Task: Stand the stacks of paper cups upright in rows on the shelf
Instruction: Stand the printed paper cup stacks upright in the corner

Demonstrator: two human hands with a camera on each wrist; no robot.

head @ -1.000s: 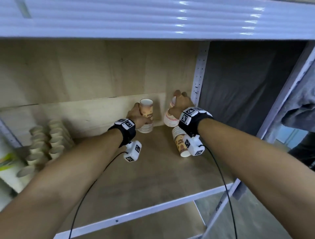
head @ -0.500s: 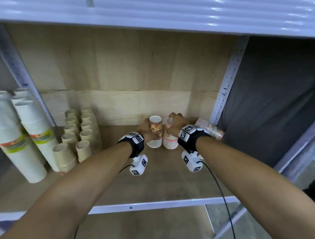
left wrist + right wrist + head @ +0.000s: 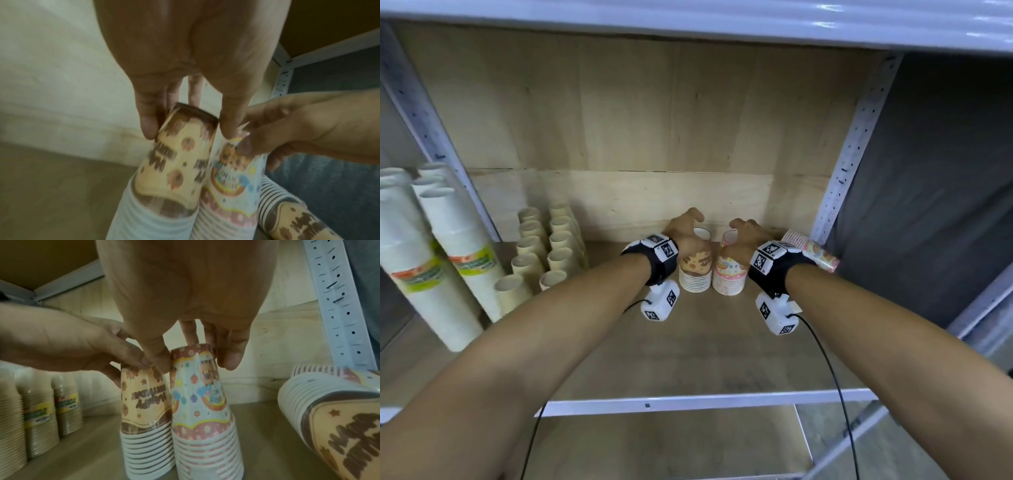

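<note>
Two upside-down cup stacks stand side by side on the wooden shelf (image 3: 688,356) near its back wall. My left hand (image 3: 685,229) grips the top of the brown-print stack (image 3: 695,270) (image 3: 180,155) (image 3: 144,402). My right hand (image 3: 748,231) grips the top of the pink-and-white stack (image 3: 729,274) (image 3: 199,394) (image 3: 230,175). The two stacks touch. Two more stacks lie on their sides at the right: a brown-print one (image 3: 337,421) (image 3: 296,220) and, behind it by the upright post, a pink one (image 3: 815,253) (image 3: 320,371).
Rows of plain beige cup stacks (image 3: 541,253) stand at the shelf's left. Tall white cup stacks (image 3: 438,260) lean beyond the left post. A perforated metal upright (image 3: 852,150) bounds the right side. The white front rail (image 3: 688,402) edges the shelf.
The right hand has set the pink stack upright beside the brown one, which the left hand kept holding. The head view has swung left and down.
</note>
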